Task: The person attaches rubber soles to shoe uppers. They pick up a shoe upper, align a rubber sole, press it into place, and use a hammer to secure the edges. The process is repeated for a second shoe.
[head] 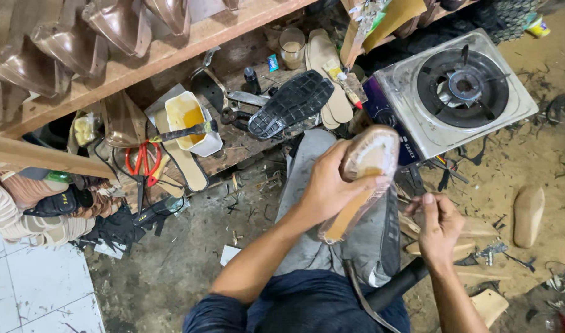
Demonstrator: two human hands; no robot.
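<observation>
My left hand [325,185] grips a shoe on its last [362,179], sole side up, with a tan insole showing and the toe pointing away from me. It rests over my grey-trousered knee [307,246]. My right hand [440,225] hovers just right of the shoe with its fingers curled and the thumb up; whether it pinches something small I cannot tell. A black rubber outsole [292,102] lies on the low workbench ahead.
A single-burner gas stove [461,86] stands at the right. A white glue tub with a brush [190,120], red scissors [144,161], insoles and pliers clutter the workbench. Brown shoe lasts [79,43] line a wooden shelf. Another last [529,213] lies on the littered floor.
</observation>
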